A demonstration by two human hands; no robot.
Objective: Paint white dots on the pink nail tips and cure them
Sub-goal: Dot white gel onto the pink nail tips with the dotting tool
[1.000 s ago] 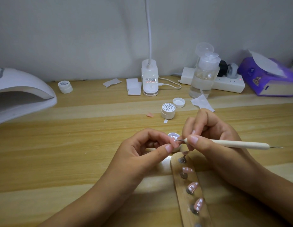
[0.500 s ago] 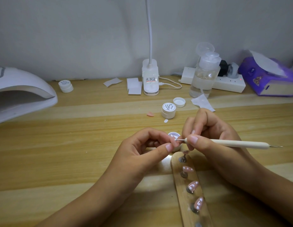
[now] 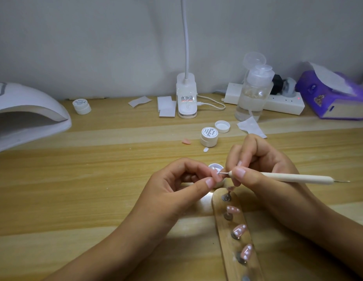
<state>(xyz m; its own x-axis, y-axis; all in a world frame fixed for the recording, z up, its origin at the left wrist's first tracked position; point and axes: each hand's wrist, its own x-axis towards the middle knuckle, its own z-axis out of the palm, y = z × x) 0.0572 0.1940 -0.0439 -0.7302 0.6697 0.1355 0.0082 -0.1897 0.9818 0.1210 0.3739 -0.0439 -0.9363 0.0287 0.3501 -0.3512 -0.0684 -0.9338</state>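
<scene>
Pinching a pink nail tip (image 3: pixel 214 176), the left hand (image 3: pixel 176 186) holds it against the leftward-pointing dotting tool (image 3: pixel 288 177) pinched in the right hand (image 3: pixel 259 169).

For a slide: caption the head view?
Dotting pen in right hand touches pink nail tip pinched by left hand.

The curing lamp (image 3: pixel 24 110) is cut by the left edge; the wooden holder (image 3: pixel 225 246) (last stand (image 3: pixel 246 278) half-shown) leaves the bottom.

Clip lamp base (image 3: pixel 186 100) by wall; pump bottle (image 3: pixel 253 94) before power strip (image 3: pixel 286 103); purple tissue box (image 3: pixel 334 98) far right
</scene>
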